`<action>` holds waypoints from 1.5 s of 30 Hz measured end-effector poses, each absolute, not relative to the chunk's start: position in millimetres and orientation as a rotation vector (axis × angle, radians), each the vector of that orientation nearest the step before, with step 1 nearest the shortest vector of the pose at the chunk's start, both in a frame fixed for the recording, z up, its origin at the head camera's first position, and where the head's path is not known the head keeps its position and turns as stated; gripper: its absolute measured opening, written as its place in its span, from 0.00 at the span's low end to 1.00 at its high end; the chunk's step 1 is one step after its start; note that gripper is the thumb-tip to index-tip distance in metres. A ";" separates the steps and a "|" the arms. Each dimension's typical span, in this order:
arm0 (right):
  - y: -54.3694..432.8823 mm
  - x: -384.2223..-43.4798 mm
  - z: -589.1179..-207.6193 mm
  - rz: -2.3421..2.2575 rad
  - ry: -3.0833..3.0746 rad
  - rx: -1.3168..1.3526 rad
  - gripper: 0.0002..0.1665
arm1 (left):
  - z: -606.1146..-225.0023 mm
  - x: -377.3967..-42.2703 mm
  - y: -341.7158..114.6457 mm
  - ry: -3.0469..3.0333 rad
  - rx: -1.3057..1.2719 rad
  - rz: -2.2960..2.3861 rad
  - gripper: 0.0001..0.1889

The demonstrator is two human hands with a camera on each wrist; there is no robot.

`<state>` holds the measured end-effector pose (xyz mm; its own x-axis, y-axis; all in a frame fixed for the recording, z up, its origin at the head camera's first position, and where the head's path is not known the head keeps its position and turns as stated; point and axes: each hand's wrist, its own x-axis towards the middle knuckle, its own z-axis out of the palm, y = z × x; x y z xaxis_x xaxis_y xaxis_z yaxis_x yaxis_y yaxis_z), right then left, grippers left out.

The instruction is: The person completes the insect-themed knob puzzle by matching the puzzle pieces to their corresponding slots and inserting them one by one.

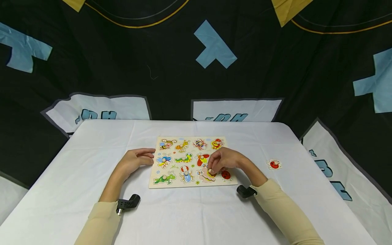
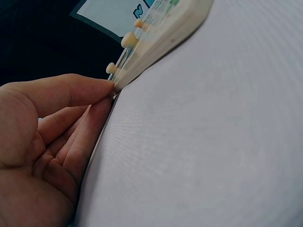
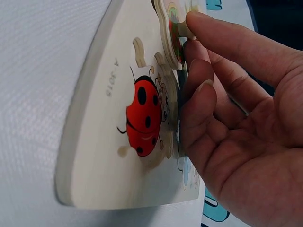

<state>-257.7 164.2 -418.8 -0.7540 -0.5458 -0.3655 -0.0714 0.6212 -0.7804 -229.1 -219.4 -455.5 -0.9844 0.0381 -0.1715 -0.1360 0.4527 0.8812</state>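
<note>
A wooden insect puzzle board (image 1: 177,186) with knobbed pieces lies flat on the white table. My left hand (image 1: 133,161) rests at its left side, fingertips touching the edge; in the left wrist view the thumb (image 2: 71,89) reaches the board's rim. My right hand (image 1: 225,160) is over the lower right part, pinching the pale knob of a scalloped puzzle piece (image 1: 203,175) between thumb and finger. In the right wrist view that piece (image 3: 165,33) stands tilted, close over the board, partly hidden by the fingers. Beside it shows a red ladybug picture (image 3: 143,116) in a recess.
A loose ladybug piece (image 1: 274,164) lies on the table (image 1: 171,217) to the right of the board. Other insect pieces, such as a green caterpillar (image 1: 183,158), sit in the board. A black cloth (image 1: 171,78) hangs behind the table.
</note>
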 end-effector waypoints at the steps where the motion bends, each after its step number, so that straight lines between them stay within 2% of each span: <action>1: 164.3 -257.6 -418.6 -1.050 2.252 -0.485 0.10 | -455.6 -229.0 -219.5 2.530 -0.087 1.560 0.29; 30: 154.7 -251.2 -418.0 -0.979 2.272 -0.553 0.08 | -454.6 -228.3 -217.6 2.522 -0.087 1.560 0.29; 45: 152.7 -251.4 -418.7 -0.957 2.290 -0.506 0.08 | -453.2 -228.4 -217.7 2.530 -0.112 1.543 0.30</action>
<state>-251.4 152.7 -418.7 -0.7481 -0.5445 -0.3793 -0.1126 0.6674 -0.7361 -228.4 -217.7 -453.2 -0.9817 0.0269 -0.1884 -0.1552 0.4600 0.8743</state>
